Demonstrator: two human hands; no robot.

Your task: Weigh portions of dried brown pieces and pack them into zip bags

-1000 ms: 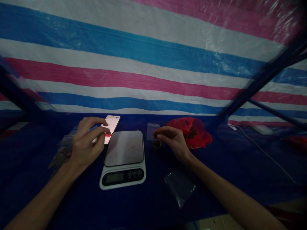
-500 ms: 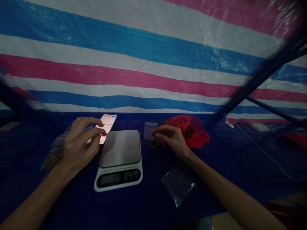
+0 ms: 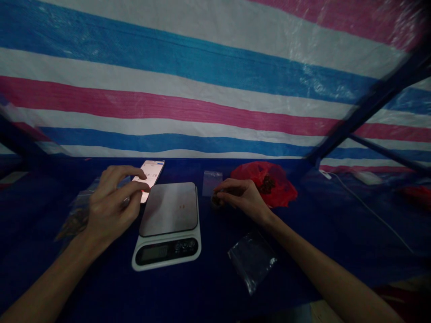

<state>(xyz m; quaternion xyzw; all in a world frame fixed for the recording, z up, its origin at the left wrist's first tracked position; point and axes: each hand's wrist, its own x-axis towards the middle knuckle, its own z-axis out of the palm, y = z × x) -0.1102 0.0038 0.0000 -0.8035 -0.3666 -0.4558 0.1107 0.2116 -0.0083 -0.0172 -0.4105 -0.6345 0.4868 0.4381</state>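
Observation:
My left hand (image 3: 116,206) hovers between the phone (image 3: 153,172) and the kitchen scale (image 3: 170,211), its fingers curved and apart with nothing visible in them. The phone's lit screen shows large digits, partly covered by my fingers. Two tiny brown bits lie on the scale's metal plate; its dim display is hard to read. My right hand (image 3: 244,195) has its fingertips pinched at a small round cup (image 3: 215,204) with dark brown contents. What the pinch holds, if anything, is hidden. Just behind that hand sits a red plastic bag (image 3: 281,190) with brown pieces in it.
A small clear zip bag (image 3: 211,181) lies behind the cup, and a larger clear bag (image 3: 252,260) lies nearer me. Left of my left hand is a clear bag of brown pieces (image 3: 76,220). A white cable (image 3: 363,206) crosses the blue tabletop on the right.
My right hand's fingertips have lowered slightly into the small cup. My left hand has stayed nearly still beside the phone.

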